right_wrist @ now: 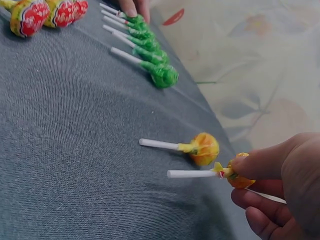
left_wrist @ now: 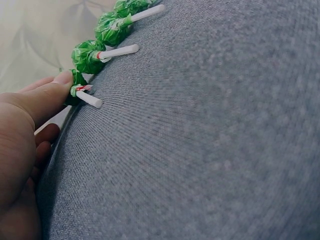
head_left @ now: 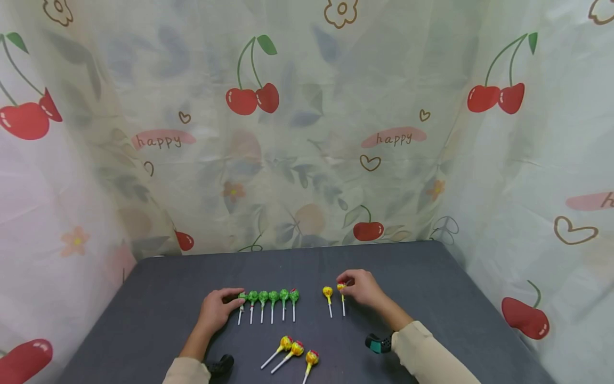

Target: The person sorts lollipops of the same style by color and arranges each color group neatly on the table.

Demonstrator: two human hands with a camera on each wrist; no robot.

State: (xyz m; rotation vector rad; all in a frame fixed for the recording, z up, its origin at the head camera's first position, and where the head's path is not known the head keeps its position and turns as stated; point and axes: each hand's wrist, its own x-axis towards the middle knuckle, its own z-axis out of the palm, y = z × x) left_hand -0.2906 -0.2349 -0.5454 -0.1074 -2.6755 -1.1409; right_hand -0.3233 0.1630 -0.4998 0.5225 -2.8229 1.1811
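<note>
My left hand pinches the wrapped head of the leftmost green lollipop between thumb and fingers. That lollipop ends a row of several green lollipops, heads away from me and white sticks toward me. At the right, my right hand pinches a yellow lollipop by its head, the stick pointing back toward me. Just left of it lies another yellow lollipop, its stick nearly parallel. In the right wrist view the thumb covers part of the held head.
Nearer to me, three yellow-and-red lollipops lie at a slant on the dark grey tablecloth. A patterned curtain stands behind the table and along both sides. Dark bands show at both wrists.
</note>
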